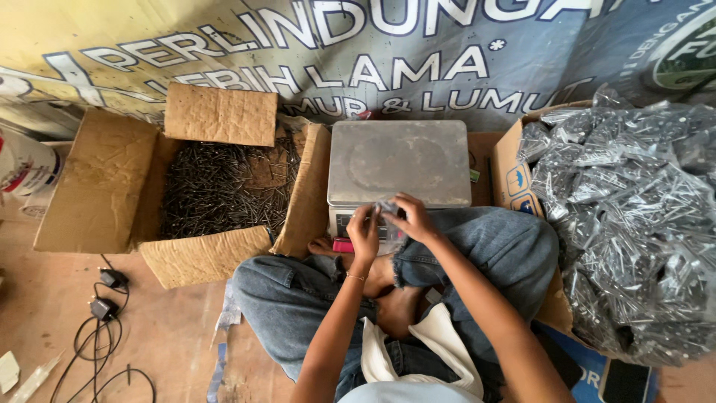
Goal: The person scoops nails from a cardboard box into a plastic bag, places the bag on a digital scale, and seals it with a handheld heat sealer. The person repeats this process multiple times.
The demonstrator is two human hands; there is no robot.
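Both the left hand and right hand are pinched on a small clear bag at the front edge of the scale, so I'd grip near the mouth to keep it steady.

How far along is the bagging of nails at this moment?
Done: many filled clear bags are heaped in the carton on the right. In hand: the left hand and right hand hold a small clear bag together at the front edge of the scale, whose platter is bare. Left: the open cardboard box still holds a thick layer of loose nails.
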